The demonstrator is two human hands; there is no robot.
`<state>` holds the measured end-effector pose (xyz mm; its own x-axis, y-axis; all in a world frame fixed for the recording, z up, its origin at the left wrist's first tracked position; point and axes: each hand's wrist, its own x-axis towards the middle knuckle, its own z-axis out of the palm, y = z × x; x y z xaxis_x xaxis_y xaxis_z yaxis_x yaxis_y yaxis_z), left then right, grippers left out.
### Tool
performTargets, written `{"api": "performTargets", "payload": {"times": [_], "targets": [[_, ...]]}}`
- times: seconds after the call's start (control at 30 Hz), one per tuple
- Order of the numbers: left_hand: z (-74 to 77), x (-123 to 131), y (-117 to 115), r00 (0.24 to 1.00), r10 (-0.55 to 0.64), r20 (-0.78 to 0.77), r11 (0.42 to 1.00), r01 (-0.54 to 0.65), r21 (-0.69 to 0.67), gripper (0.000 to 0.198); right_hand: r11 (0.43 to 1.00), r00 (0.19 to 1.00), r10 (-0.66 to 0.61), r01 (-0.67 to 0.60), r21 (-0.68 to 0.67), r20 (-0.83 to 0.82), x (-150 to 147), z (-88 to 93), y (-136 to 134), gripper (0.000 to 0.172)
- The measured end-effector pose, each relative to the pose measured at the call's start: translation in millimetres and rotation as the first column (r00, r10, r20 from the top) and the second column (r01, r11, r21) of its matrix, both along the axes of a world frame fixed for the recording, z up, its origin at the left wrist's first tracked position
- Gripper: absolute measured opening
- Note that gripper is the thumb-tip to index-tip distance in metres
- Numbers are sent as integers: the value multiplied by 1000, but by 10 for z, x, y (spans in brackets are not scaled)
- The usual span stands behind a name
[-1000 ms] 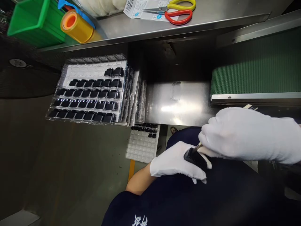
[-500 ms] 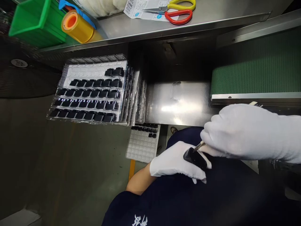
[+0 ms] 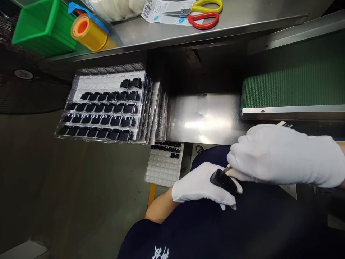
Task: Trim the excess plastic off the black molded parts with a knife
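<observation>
At my far left is a green bin, with a tape roll just beside it on the shelf. Below them lies a tray on a stack of others, black parts lined up in its rows; the top row has just two, at its right end. Further right and lower down I see a second tray, partly filled. Scissors lie on a printed paper up on the shelf.

Next come my own hands, both in white gloves. My left hand is half curled, its fingers spread only as wide as the black part in its grip. The glove wraps the part on two sides, and it sits slanted in front of my navy clothing, in line with the gap between my hands. The metal end of a slim tool meets the part's upper end; I cannot tell how deep it goes.

My right hand is folded tightly round that tool, fingers bent inward with no gap showing. The tool's pale back end pokes out behind my knuckles; my right fingertips are mostly hidden. Above this hand, apart from it, runs a green belt.
</observation>
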<state>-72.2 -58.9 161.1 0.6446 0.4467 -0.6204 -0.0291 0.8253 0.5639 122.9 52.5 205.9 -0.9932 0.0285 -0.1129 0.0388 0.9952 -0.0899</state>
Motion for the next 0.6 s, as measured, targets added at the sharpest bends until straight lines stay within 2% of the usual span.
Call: {"api": "performTargets", "payload": {"times": [0.1,0.2,0.3,0.4,0.53,0.6], "targets": [[6,0,-2,1000,-7,-18,1000,7,3,43,999,999,-11,10,-32,-34,19,-43,8,30],[-4,-14,-15,1000,-6,-27,1000,6,12,38,996,998,-14,9,-87,-58,32,-71,16,41],[-41,-34,-39,1000,-7,-22,999,8,40,36,992,999,-42,38,-123,-33,39,-68,24,48],[-75,-58,-64,1000,-22,-13,997,22,69,39,972,996,-93,93,-216,8,79,-38,48,50],[-90,-95,-98,1000,-11,0,990,11,139,39,926,964,-252,214,-312,-86,273,9,128,55],[-109,-110,-119,1000,14,12,979,-16,205,40,865,917,-378,303,-400,-124,397,-19,170,53]]}}
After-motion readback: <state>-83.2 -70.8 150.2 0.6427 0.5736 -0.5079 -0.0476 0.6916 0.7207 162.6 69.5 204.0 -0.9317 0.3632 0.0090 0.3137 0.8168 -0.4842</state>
